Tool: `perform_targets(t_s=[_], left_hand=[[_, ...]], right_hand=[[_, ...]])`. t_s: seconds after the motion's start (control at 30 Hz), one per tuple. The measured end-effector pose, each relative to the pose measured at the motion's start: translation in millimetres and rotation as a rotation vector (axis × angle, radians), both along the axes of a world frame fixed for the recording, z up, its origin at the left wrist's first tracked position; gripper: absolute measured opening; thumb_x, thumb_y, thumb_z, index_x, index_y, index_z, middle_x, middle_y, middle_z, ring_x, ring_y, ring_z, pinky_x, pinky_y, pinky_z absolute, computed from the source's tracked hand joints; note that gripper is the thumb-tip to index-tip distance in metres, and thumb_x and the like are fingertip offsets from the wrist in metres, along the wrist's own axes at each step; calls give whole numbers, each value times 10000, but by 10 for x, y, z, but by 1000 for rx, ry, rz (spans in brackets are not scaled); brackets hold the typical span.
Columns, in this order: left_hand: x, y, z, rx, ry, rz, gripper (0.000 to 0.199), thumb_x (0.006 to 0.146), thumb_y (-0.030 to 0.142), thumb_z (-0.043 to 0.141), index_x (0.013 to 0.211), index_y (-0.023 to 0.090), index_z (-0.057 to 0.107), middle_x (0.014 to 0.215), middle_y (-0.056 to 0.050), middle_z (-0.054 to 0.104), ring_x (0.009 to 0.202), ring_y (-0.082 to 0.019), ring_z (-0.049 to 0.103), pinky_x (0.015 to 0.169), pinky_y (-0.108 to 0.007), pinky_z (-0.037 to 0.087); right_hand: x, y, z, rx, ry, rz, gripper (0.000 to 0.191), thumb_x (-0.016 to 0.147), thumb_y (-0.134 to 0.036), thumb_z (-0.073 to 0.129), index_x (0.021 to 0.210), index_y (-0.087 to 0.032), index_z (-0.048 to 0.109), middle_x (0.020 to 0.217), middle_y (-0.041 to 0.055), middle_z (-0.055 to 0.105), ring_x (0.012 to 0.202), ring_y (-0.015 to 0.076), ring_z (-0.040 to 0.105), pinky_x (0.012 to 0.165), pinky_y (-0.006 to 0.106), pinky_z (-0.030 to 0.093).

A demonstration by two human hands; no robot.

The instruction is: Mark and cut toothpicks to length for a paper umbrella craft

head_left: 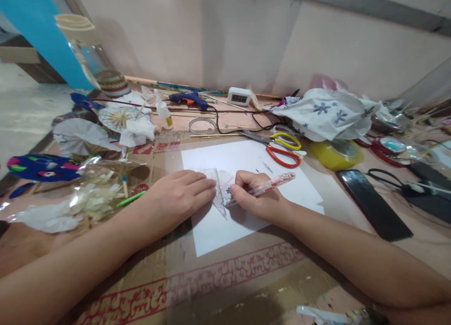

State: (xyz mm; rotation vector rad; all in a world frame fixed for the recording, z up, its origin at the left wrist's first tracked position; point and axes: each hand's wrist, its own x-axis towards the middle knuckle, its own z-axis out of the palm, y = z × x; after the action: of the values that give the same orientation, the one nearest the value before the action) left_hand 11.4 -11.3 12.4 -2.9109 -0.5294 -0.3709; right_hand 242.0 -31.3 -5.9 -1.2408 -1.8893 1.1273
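Note:
White paper (214,236) lies on a cardboard sheet (141,268) in front of me. My left hand (181,193) rests flat with its fingers over a clear triangular ruler (220,198), pressing it on the paper. Pinched in my right hand (259,193) is a clear pen with red inside (275,183), its tip end low beside the ruler's slanted edge. A small piece with a blue flower print (228,191) shows between the ruler and my right fingers. Red-and-yellow-handled scissors (282,153) lie on the paper's far edge.
Behind the paper are a blue glue gun (188,99), a glue bottle (164,111) and a small clock (239,97). Yellow tape (336,153), flowered cloth (324,113) and a black phone (373,204) are on the right. Fans and a plastic bag of scraps (95,189) crowd the left.

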Motion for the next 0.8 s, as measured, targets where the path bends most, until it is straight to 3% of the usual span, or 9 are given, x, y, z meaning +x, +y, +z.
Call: perform_targets(t_s=[0.6, 0.7, 0.8], left_hand=[[6, 3, 5, 26, -18, -9, 333, 1005, 135, 356, 1069, 123, 683, 1110, -91, 740, 966, -216, 667, 849, -363, 530], [-6, -1, -2, 25, -26, -7, 336, 1006, 133, 351, 1089, 116, 676, 1116, -96, 737, 972, -216, 666, 853, -366, 529], [-11, -1, -10, 15, -30, -7, 336, 1006, 135, 352, 1096, 115, 675, 1119, -102, 734, 962, -216, 666, 842, -367, 530]], right_hand=[[-1, -7, 4, -14, 35, -32, 281, 867, -349, 533, 641, -224, 421, 512, -55, 480, 470, 102, 435, 471, 245, 327], [34, -32, 93, 19, 100, -125, 285, 890, -353, 540, 660, -221, 437, 540, -45, 522, 491, 109, 472, 492, 250, 360], [98, -79, 321, 103, 124, -169, 287, 919, -357, 557, 683, -218, 471, 573, -33, 567, 519, 117, 508, 522, 257, 393]])
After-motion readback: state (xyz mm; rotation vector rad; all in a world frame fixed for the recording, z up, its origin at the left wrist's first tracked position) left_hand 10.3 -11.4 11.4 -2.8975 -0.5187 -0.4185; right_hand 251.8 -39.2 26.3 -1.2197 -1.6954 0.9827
